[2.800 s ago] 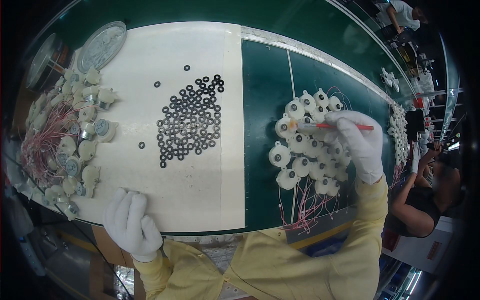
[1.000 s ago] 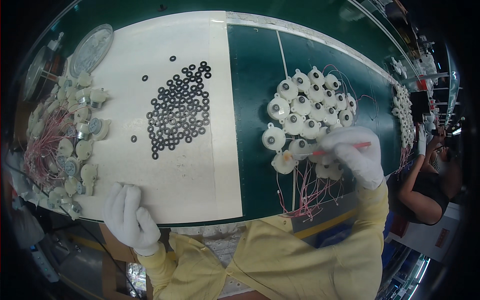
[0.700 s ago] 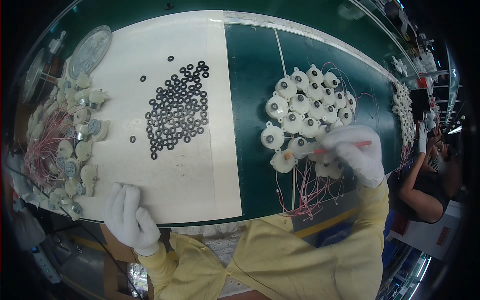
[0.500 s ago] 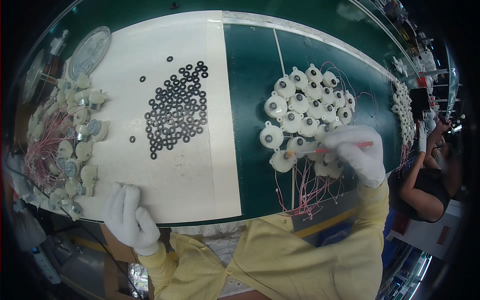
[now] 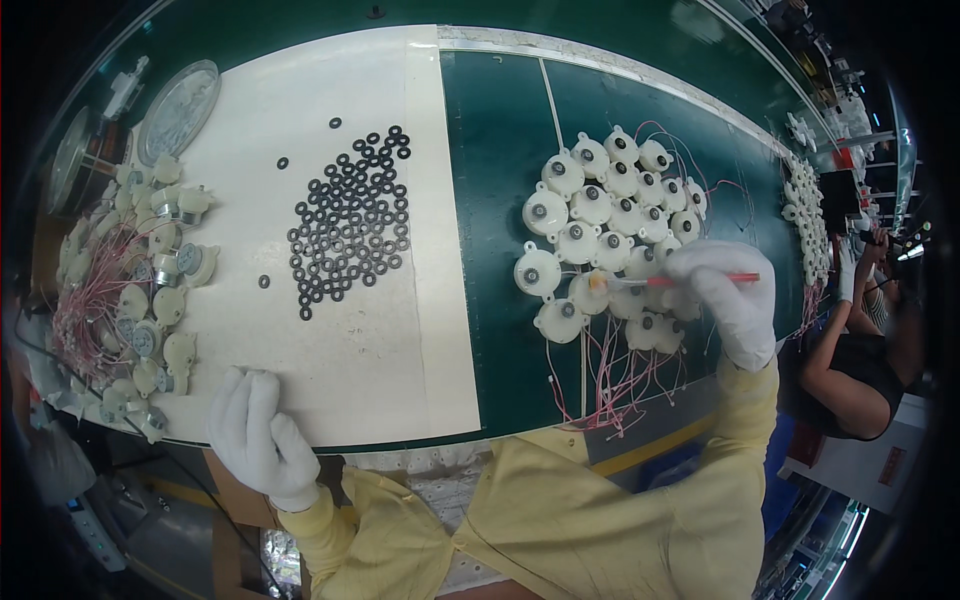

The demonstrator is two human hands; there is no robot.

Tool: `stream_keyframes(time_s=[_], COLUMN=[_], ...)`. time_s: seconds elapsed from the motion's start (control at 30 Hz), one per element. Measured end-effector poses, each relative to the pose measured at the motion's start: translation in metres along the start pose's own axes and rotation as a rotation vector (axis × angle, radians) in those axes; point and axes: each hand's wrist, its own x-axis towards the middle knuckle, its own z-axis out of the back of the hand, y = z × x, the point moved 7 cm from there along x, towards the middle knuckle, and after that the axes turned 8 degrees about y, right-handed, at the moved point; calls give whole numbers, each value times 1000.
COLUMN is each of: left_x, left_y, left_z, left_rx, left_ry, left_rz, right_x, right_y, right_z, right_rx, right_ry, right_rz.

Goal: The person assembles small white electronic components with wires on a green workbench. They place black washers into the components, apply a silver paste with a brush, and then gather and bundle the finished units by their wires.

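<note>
My right hand (image 5: 735, 300), in a white glove, is closed round a thin brush (image 5: 660, 281) with a red handle. The brush's pale orange tip lies over a white round motor (image 5: 588, 290) in the near part of a cluster. Several such motors (image 5: 591, 205) stand close together on the green mat, dark centres up, with pink and white wires trailing. My left hand (image 5: 260, 435), also gloved, rests at the white sheet's near edge, fingers loosely bent and thumb apart, nothing seen in it. Several black rings (image 5: 352, 215) lie spread on the white sheet (image 5: 400, 350).
At the left is a heap of more motors (image 5: 140, 300) with tangled pink wires. A round clear lid or dish (image 5: 180, 112) stands behind it. Further motors (image 5: 805, 215) lie at the far right, where another person's arm (image 5: 825, 350) and gloved hand show.
My right hand has moved slightly, and the brush tip has gone from the nearest-left motor up and right to the neighbouring one. My left hand stays in place.
</note>
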Motion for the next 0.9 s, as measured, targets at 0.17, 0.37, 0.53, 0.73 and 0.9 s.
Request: stream_keyframes(time_s=[0.17, 0.37, 0.53, 0.73, 0.9], left_x=[3, 4, 6, 5, 6], left_y=[-2, -1, -4, -3, -3], left_z=[1, 0, 1, 0, 2], left_rx=[21, 3, 28, 21, 24], left_ry=[-21, -19, -10, -7, -8], left_rz=[-16, -6, 7, 6, -13], right_x=[1, -1, -5, -7, 16], right_y=[-4, -9, -4, 2, 7], right_z=[1, 6, 12, 19, -2], right_rx=[-35, 19, 6, 41, 46], right_ry=[9, -17, -69, -138, -92], right_rz=[-97, -82, -13, 49, 72])
